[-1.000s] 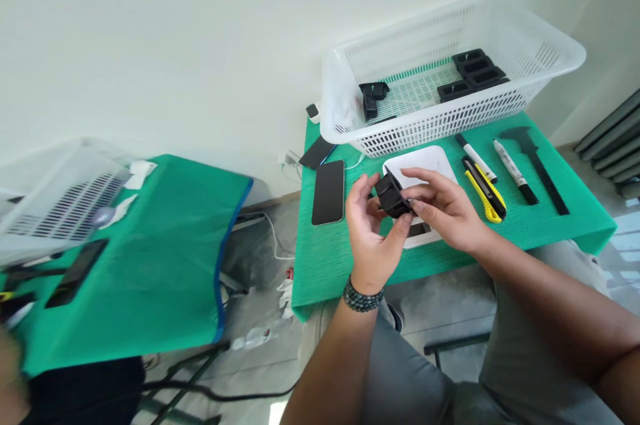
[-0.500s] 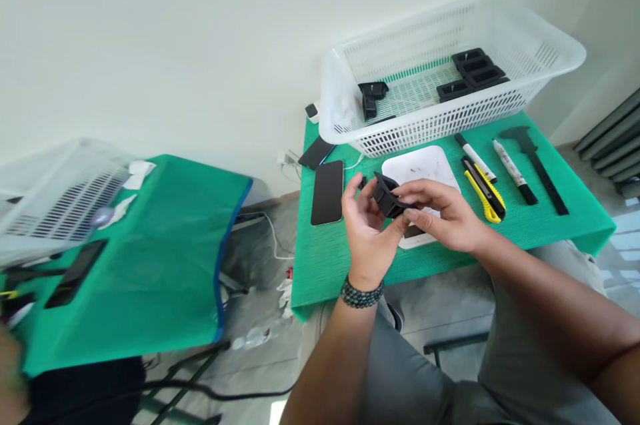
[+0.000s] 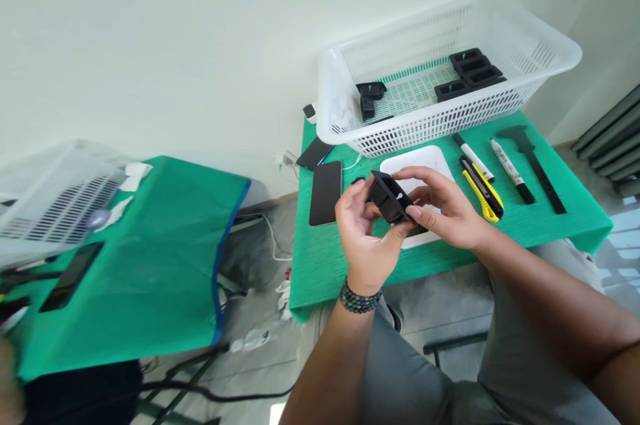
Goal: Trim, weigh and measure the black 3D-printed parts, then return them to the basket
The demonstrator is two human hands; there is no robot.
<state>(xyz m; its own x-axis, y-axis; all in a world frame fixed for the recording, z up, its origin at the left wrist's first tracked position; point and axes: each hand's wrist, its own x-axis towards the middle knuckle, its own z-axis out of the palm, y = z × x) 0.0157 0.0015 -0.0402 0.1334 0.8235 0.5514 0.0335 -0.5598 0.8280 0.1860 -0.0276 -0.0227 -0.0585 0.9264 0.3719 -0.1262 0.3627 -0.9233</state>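
Between my two hands is a black hollow plastic part (image 3: pixel 389 201) with a flat flange and a small pale spot on its inner side. My left hand (image 3: pixel 364 231) grips its left side and underside, thumb along the lower edge. The fingers and thumb of my right hand (image 3: pixel 445 208) pinch its right edge. Both hands are over the front of a white tray-like scale (image 3: pixel 419 158), which they partly cover. Left of them a dark-screened phone (image 3: pixel 325 193) lies on the green cloth.
A white basket (image 3: pixel 430 128) at the back holds several black parts (image 3: pixel 475 69). To the right lie a yellow utility knife (image 3: pixel 481 189), two markers (image 3: pixel 513 170) and a black caliper (image 3: pixel 537 168). Another green-covered table (image 3: pixel 150 265) stands left, with a person's arm (image 3: pixel 10 378) at its edge.
The black part has been turned in my hands, so its hollow side and pale spot now show. My right fingers have lifted slightly along its upper edge.
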